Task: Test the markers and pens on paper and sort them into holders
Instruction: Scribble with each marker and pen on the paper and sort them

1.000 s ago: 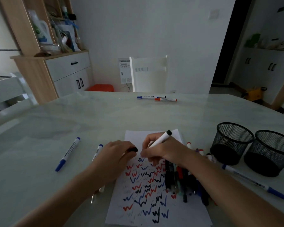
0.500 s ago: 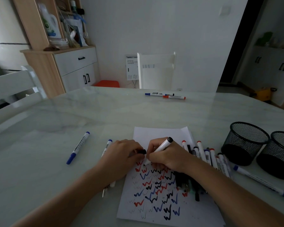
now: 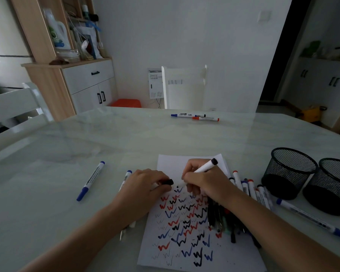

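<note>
Right hand (image 3: 202,181) shifted up paper (image 3: 188,232), marker (image 3: 204,168) tilted in grip

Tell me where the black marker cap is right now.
In the head view, the black cap is pinched in the left hand, at the paper's left edge, just left of the right hand writing with the marker.

The bench (image 3: 126,146) is smooth, shiny stone, the paper (image 3: 177,163) by the hands is flat and matt, and the holders (image 3: 290,173) are black wire mesh.
</note>
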